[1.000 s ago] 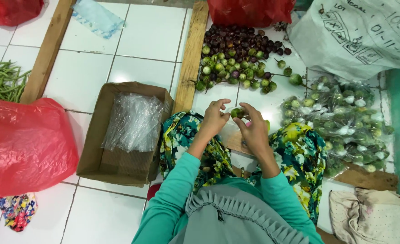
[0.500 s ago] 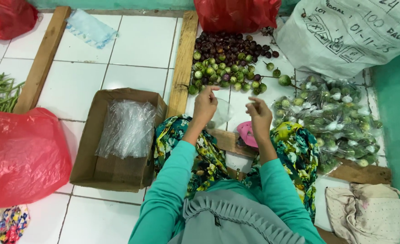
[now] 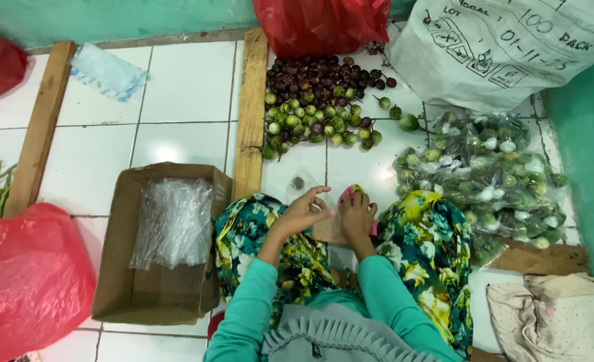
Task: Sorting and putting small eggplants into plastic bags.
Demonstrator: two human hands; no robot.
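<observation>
The left hand (image 3: 303, 211) is seen with fingers curled, pinching a thin clear plastic film (image 3: 301, 186) at its edge. The right hand (image 3: 357, 214) is laid flat on a pink round object (image 3: 346, 195); whether it is gripped cannot be told. Both rest between knees draped in glossy floral cloth (image 3: 421, 241). Beyond, small smooth round fruits (image 3: 317, 100), green and dark purple, are heaped on white tile. A cardboard box (image 3: 163, 245) holding crinkled clear bags (image 3: 173, 221) sits left.
</observation>
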